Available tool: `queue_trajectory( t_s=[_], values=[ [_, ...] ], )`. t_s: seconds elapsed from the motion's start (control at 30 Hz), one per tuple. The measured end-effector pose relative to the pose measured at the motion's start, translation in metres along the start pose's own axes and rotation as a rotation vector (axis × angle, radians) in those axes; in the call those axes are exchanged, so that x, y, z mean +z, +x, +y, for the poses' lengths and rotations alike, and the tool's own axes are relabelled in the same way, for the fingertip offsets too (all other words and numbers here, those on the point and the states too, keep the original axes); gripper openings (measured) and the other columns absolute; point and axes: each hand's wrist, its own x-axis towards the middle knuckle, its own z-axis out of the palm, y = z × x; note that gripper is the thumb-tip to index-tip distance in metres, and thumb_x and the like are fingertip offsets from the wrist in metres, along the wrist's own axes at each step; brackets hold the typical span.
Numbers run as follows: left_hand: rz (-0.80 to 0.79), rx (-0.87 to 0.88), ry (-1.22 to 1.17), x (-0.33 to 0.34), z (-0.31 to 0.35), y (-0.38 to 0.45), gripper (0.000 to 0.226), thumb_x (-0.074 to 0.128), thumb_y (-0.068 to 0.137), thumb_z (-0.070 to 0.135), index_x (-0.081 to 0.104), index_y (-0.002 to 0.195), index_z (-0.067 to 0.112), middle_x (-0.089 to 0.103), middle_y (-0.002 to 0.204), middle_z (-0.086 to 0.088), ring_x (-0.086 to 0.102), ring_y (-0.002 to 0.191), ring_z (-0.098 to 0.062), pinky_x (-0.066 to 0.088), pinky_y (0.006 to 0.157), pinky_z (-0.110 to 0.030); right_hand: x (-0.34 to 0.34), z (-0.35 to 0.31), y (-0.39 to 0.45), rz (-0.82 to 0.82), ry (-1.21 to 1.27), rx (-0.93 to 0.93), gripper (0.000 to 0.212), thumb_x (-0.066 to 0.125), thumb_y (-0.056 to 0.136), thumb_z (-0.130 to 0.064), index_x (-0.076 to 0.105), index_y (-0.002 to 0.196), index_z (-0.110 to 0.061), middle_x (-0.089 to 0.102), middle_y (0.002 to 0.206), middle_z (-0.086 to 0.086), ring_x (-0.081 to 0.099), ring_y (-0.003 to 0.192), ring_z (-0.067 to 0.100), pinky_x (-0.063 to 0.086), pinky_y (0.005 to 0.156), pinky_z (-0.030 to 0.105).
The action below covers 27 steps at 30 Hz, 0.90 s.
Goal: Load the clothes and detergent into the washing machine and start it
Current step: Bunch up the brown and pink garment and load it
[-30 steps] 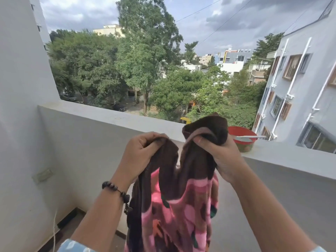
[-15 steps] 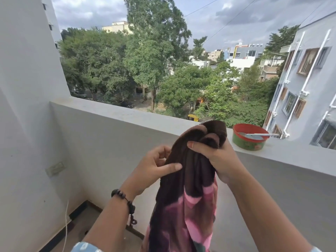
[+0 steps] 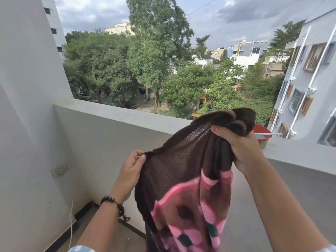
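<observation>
A dark brown towel with a pink pattern (image 3: 183, 179) hangs in front of me on a balcony. My right hand (image 3: 241, 150) grips its bunched top edge, held up near the parapet. My left hand (image 3: 131, 168) pinches the towel's left edge lower down, so the cloth is stretched between both hands. The lower end of the towel runs out of the frame. No washing machine or detergent is in view.
A grey parapet wall (image 3: 112, 113) runs across in front of me. A red and green bowl (image 3: 262, 135) with a spoon stands on its ledge, partly behind my right hand. A white wall with a socket (image 3: 59, 170) stands on the left. Trees and buildings lie beyond.
My left hand has moved left and down along the towel's edge and now pinches it, spreading the cloth. My right hand keeps hold of the bunched top. The view has shifted a little.
</observation>
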Motion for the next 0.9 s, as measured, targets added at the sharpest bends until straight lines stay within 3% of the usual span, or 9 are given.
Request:
queue_trajectory(
  t_s=[0.1,0.23,0.33,0.4,0.47,0.53,0.63,0.77,0.9],
  values=[
    [0.133,0.153,-0.090,-0.012,0.041,0.014,0.012,0.049,0.101,0.015,0.059,0.094,0.018,0.065,0.080,0.002,0.059,0.074,-0.008,0.049,0.065,-0.017,-0.007,0.006,0.001,-0.009,0.045,0.004,0.024,0.074,0.067,0.003,0.065,0.087,-0.007,0.072,0.074,0.002,0.071,0.070,0.017,0.057,0.062,0.028],
    [-0.028,0.364,0.048,0.009,0.084,0.009,0.015,0.056,0.098,0.014,0.063,0.091,0.026,0.060,0.071,0.001,0.053,0.065,-0.009,0.044,0.060,-0.019,-0.002,0.024,-0.003,-0.134,0.062,0.054,0.035,0.075,0.063,0.001,0.069,0.096,-0.010,0.075,0.090,0.004,0.072,0.085,0.020,0.057,0.070,0.030],
    [-0.176,0.503,0.240,0.042,0.099,0.001,0.006,0.060,0.091,0.029,0.065,0.093,0.026,0.065,0.075,-0.009,0.058,0.065,-0.026,0.048,0.065,-0.032,0.015,0.045,-0.014,-0.346,-0.024,0.126,0.037,0.075,0.072,0.005,0.071,0.103,-0.015,0.075,0.100,0.006,0.071,0.096,0.020,0.056,0.078,0.028],
    [-0.184,0.601,0.348,0.058,0.100,-0.002,0.006,0.062,0.088,0.028,0.066,0.091,0.025,0.068,0.078,0.000,0.065,0.070,-0.022,0.053,0.070,-0.034,0.023,0.057,-0.021,-0.395,-0.077,0.183,0.030,0.074,0.072,0.000,0.070,0.100,-0.010,0.074,0.095,0.008,0.071,0.093,0.022,0.056,0.078,0.029],
    [-0.119,0.636,0.377,0.061,0.098,-0.002,0.005,0.068,0.088,0.026,0.065,0.090,0.024,0.066,0.073,0.006,0.062,0.063,-0.015,0.052,0.063,-0.030,0.024,0.062,-0.023,-0.370,-0.123,0.200,0.030,0.077,0.072,-0.003,0.069,0.101,-0.009,0.074,0.098,0.010,0.071,0.096,0.026,0.057,0.081,0.034],
    [-0.079,0.588,0.333,0.056,0.089,0.000,0.015,0.074,0.085,0.029,0.062,0.091,0.022,0.062,0.069,0.006,0.055,0.055,-0.011,0.045,0.057,-0.023,0.021,0.061,-0.021,-0.322,-0.159,0.183,0.026,0.077,0.076,0.002,0.071,0.099,-0.010,0.075,0.098,0.010,0.071,0.096,0.026,0.057,0.082,0.035],
    [-0.163,0.409,0.181,0.044,0.071,-0.003,0.034,0.074,0.080,0.048,0.058,0.096,0.022,0.061,0.074,0.000,0.059,0.060,-0.018,0.048,0.057,-0.029,0.019,0.057,-0.018,-0.267,-0.133,0.168,0.020,0.071,0.081,0.004,0.073,0.088,-0.014,0.075,0.089,0.007,0.072,0.088,0.021,0.057,0.074,0.029],
    [-0.254,0.202,0.130,0.021,0.035,-0.014,0.040,0.076,0.072,0.041,0.060,0.102,0.020,0.072,0.091,-0.004,0.073,0.083,-0.024,0.060,0.077,-0.045,0.019,0.044,-0.012,-0.209,-0.058,0.102,0.032,0.065,0.083,0.008,0.075,0.068,-0.019,0.073,0.076,0.002,0.071,0.075,0.017,0.057,0.067,0.027],
    [-0.276,0.091,0.246,-0.002,0.003,-0.022,0.040,0.080,0.065,0.049,0.072,0.095,0.025,0.075,0.093,-0.005,0.072,0.088,-0.019,0.056,0.085,-0.047,0.008,0.029,0.001,-0.096,0.059,0.037,0.025,0.066,0.080,0.008,0.070,0.075,-0.016,0.073,0.077,0.005,0.070,0.075,0.021,0.058,0.069,0.035]
  ],
)
